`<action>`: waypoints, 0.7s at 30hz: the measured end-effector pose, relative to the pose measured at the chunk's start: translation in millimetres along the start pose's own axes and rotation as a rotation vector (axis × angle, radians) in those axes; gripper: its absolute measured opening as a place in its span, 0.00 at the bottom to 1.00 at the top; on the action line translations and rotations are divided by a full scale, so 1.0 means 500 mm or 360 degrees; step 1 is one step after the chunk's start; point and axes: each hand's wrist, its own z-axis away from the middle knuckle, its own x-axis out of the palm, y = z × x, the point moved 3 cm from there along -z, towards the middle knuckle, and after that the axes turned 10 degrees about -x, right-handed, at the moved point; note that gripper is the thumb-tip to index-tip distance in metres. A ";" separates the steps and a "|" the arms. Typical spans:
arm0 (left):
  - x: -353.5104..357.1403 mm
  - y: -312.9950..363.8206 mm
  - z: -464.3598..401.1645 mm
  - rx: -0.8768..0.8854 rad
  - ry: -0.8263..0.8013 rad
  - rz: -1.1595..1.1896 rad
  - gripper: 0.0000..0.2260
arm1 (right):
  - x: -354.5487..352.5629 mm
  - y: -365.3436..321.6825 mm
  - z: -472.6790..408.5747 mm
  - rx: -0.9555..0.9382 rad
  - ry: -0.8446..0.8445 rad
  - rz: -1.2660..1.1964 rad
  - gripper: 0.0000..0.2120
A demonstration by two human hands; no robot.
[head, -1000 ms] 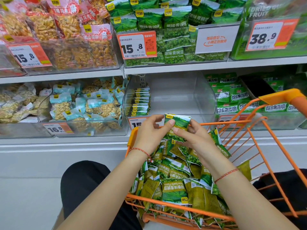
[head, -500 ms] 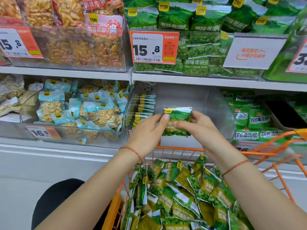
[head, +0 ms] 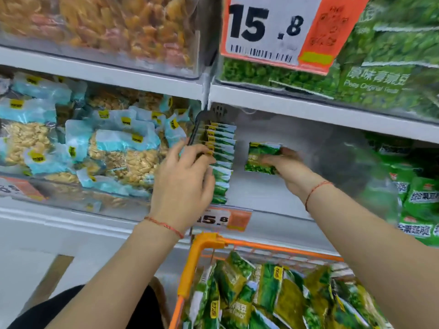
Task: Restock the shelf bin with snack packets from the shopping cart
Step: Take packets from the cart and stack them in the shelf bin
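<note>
In the head view, a green pea packet [head: 261, 157] is held upright, face to the camera, by the right hand [head: 288, 166] inside the clear shelf bin [head: 308, 143]. A row of packets [head: 222, 160] at the bin's left wall is pressed by the left hand [head: 183, 184], fingers loosely bent. More packets [head: 273, 295] are piled in the orange shopping cart [head: 202, 257].

1. The green snack packet [head: 261, 157] is upright, its printed face to the camera, pinched at its right edge by the right hand [head: 288, 166] inside the bin.
2. The clear shelf bin [head: 297, 193] lies ahead of both hands; much of its floor is bare.
3. A row of green packets [head: 222, 160] stands on edge along the bin's left wall, under the left hand's [head: 183, 184] fingers.
4. The orange shopping cart [head: 204, 255] sits below the wrists, heaped with green packets [head: 268, 295].
</note>
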 end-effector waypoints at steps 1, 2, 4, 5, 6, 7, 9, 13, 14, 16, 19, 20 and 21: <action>0.000 0.000 0.000 -0.0011 0.0011 0.0009 0.09 | 0.006 0.006 -0.019 0.0005 0.0002 0.0024 0.11; 0.000 0.000 -0.001 -0.0015 0.0021 0.0016 0.09 | 0.015 0.010 -0.037 0.0011 -0.0021 0.0060 0.11; -0.001 0.003 -0.001 -0.0009 0.0036 0.0033 0.09 | 0.031 0.020 -0.072 0.0021 -0.0095 0.0098 0.15; -0.001 0.004 -0.002 -0.0005 0.0050 0.0043 0.09 | 0.038 0.024 -0.087 0.0021 -0.0121 0.0068 0.17; -0.002 0.005 -0.002 -0.0002 0.0072 0.0051 0.09 | 0.044 0.027 -0.101 0.0025 -0.0143 0.0015 0.19; -0.002 0.004 -0.001 -0.0002 0.0094 0.0054 0.09 | 0.052 0.032 -0.118 0.0030 -0.0172 -0.0037 0.21; -0.002 0.005 0.001 -0.0001 0.0116 0.0063 0.08 | 0.068 0.042 -0.141 0.0022 -0.0223 -0.0042 0.24; -0.002 0.005 0.001 -0.0028 0.0096 0.0076 0.08 | 0.073 0.073 -0.159 -0.0056 0.0007 0.0209 0.21; -0.001 0.005 0.001 -0.0032 0.0094 0.0074 0.08 | 0.069 0.080 -0.160 -0.0071 0.0068 0.0278 0.20; -0.002 0.006 0.000 -0.0041 0.0095 0.0068 0.08 | 0.062 0.085 -0.160 -0.0108 0.0159 0.0376 0.18; -0.002 0.006 0.001 -0.0053 0.0090 0.0068 0.08 | 0.056 0.084 -0.159 -0.0164 0.0179 0.0433 0.14; -0.003 0.006 0.001 -0.0057 0.0087 0.0066 0.08 | 0.057 0.084 -0.157 -0.0181 0.0167 0.0423 0.15; -0.002 0.007 0.001 -0.0057 0.0087 0.0064 0.08 | 0.060 0.082 -0.152 -0.0207 0.0145 0.0407 0.17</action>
